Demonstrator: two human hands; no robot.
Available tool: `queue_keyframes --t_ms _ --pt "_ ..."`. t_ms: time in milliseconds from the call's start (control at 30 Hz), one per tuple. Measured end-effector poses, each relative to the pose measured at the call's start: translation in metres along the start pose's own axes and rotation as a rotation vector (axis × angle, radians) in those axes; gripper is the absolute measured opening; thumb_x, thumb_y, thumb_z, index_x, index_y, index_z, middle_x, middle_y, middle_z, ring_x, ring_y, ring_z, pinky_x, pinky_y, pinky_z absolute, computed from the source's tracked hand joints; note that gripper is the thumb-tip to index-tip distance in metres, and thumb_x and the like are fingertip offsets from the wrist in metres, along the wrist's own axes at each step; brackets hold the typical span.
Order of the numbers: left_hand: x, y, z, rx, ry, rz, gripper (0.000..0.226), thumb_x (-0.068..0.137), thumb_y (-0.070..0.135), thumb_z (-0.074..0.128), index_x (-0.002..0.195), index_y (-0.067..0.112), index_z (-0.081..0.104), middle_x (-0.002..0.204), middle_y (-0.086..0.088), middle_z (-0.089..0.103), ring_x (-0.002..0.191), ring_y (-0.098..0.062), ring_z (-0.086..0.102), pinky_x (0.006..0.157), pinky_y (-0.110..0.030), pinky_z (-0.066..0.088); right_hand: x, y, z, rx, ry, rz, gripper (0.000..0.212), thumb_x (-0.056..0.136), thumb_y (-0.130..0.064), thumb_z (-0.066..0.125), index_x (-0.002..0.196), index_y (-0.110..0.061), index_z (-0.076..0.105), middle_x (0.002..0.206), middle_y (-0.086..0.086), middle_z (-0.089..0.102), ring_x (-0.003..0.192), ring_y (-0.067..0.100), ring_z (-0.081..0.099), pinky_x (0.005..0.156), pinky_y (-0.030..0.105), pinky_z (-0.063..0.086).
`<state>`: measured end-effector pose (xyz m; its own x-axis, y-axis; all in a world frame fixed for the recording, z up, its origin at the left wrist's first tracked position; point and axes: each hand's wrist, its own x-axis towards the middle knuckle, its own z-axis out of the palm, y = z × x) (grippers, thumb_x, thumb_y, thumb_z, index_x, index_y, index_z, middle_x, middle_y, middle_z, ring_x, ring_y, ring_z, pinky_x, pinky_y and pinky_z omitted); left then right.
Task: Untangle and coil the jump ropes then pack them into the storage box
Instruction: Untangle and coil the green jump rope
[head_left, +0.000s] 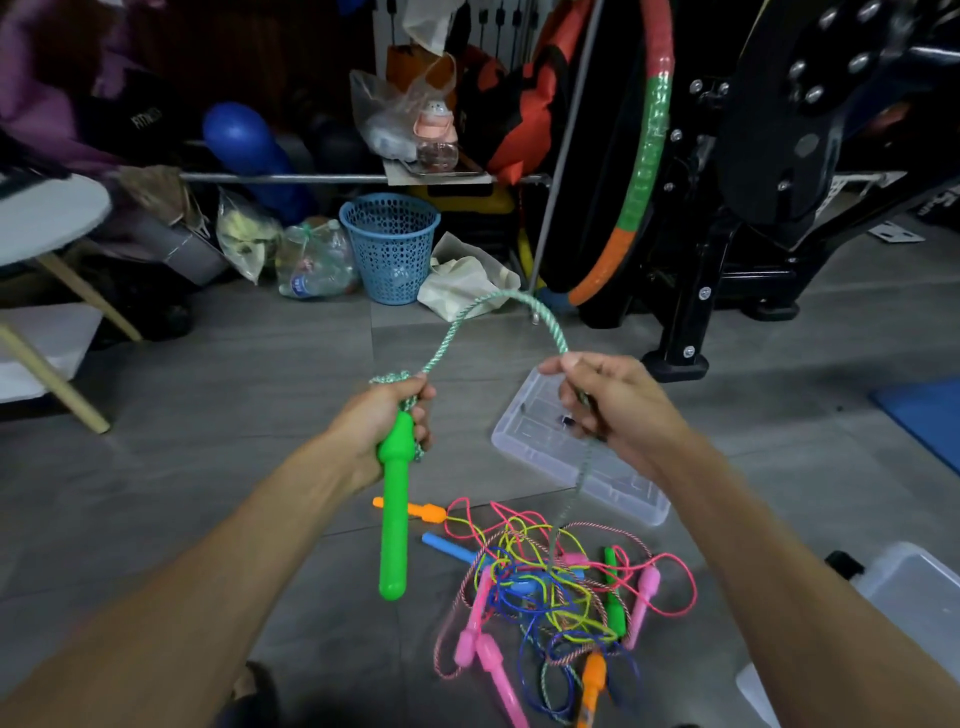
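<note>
Clear lid (545, 447) lies beside tangled jump ropes (550, 597).

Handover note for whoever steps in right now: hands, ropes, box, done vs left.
Left hand: shut on the green handle plus a few coiled turns of the green-white rope.
Right hand: pinching the same rope, which arcs between the hands and trails down to the tangled pile on the floor.
Clear lid lies behind the pile; storage box at right edge, no ropes visible in it.
Done: first coil started. Left: finish it, untangle the rest, pack all.
</note>
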<state>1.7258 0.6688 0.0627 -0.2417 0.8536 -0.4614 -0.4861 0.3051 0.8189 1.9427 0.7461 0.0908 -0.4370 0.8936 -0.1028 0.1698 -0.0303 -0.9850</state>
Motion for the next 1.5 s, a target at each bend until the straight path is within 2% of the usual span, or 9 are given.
queue_keyframes --t_ms 200,333,467,567,733,833,933,1233,1500 --pt "-0.009 0.000 0.007 -0.157 -0.129 -0.025 0.022 0.096 0.017 0.045 0.077 0.011 0.055 0.050 0.002 0.048 0.040 -0.009 0.045 0.050 -0.023 0.043 0.009 0.031 0.000 -0.661 0.256 0.000 0.004 0.086 -0.018 0.064 0.086 -0.016 0.060 0.074 0.004 0.067 0.069 0.016 0.061 0.060 0.023 0.047" --pt "-0.008 0.003 0.008 -0.261 -0.175 0.048 0.021 0.096 0.011 0.043 0.103 0.011 0.063 0.063 0.004 0.061 0.048 -0.006 0.051 0.049 -0.019 0.045 0.004 0.025 0.006 -0.919 0.061 -0.080 0.011 0.084 -0.020 0.064 0.075 -0.015 0.067 0.074 0.001 0.068 0.074 0.018 0.063 0.071 0.032 0.052" --pt "-0.007 0.002 0.014 -0.334 -0.220 0.063 0.024 0.096 0.008 0.041 0.115 0.011 0.055 0.086 0.000 0.074 0.063 -0.010 0.067 0.053 -0.018 0.052 -0.009 0.016 0.015 -0.818 -0.268 -0.076 0.020 0.089 -0.019 0.062 0.074 -0.007 0.067 0.061 0.003 0.065 0.044 -0.001 0.049 0.049 0.010 0.038" --pt "-0.006 -0.002 0.023 -0.410 -0.259 0.067 0.018 0.097 0.004 0.038 0.107 0.004 0.053 0.102 -0.005 0.073 0.085 -0.019 0.071 0.077 -0.025 0.057 -0.017 0.007 0.024 -0.626 -0.382 -0.068 0.019 0.090 -0.014 0.060 0.072 -0.011 0.063 0.055 -0.001 0.060 0.042 -0.001 0.046 0.047 0.011 0.036" --pt "0.005 -0.025 0.032 0.063 -0.174 0.191 0.017 0.094 -0.006 0.043 0.110 -0.008 0.048 0.124 -0.013 0.063 0.100 -0.025 0.067 0.088 -0.037 0.055 -0.027 -0.006 0.029 -0.194 -0.434 -0.029 0.006 0.086 -0.005 0.064 0.081 -0.002 0.065 0.057 -0.001 0.064 0.048 0.012 0.043 0.046 0.018 0.034" --pt "0.003 -0.027 0.027 0.598 -0.196 0.271 0.016 0.093 0.005 0.053 0.105 0.005 0.063 0.101 -0.004 0.071 0.078 -0.004 0.063 0.074 -0.019 0.050 -0.029 -0.010 0.023 -0.179 -0.413 -0.016 0.015 0.083 0.009 0.060 0.095 0.006 0.067 0.064 -0.008 0.069 0.049 0.008 0.047 0.048 0.019 0.037" --pt "-0.002 -0.025 0.023 0.899 -0.258 0.231 0.024 0.094 0.026 0.055 0.094 0.003 0.063 0.065 0.007 0.068 0.054 -0.009 0.052 0.056 -0.029 0.049 -0.024 -0.008 0.012 -0.209 -0.253 -0.013 0.024 0.082 0.012 0.053 0.098 0.003 0.068 0.067 0.000 0.069 0.053 0.014 0.046 0.052 0.024 0.039" --pt "-0.024 -0.017 0.029 0.573 -0.638 -0.054 0.042 0.086 0.030 0.054 0.122 0.008 0.057 0.055 -0.006 0.059 0.041 -0.011 0.049 0.041 -0.021 0.038 -0.017 0.003 -0.001 -0.177 -0.120 -0.094 0.020 0.079 -0.002 0.072 0.094 -0.013 0.063 0.075 0.004 0.061 0.071 0.017 0.055 0.072 0.030 0.046" --pt "-0.015 -0.017 0.020 0.059 -0.905 -0.103 0.036 0.078 0.026 0.071 0.109 0.007 0.067 0.048 0.005 0.042 0.038 -0.009 0.041 0.044 -0.022 0.029 -0.011 0.010 0.001 -0.153 -0.064 -0.131 0.012 0.080 -0.010 0.072 0.081 -0.005 0.061 0.069 0.006 0.060 0.057 0.007 0.052 0.057 0.018 0.044"
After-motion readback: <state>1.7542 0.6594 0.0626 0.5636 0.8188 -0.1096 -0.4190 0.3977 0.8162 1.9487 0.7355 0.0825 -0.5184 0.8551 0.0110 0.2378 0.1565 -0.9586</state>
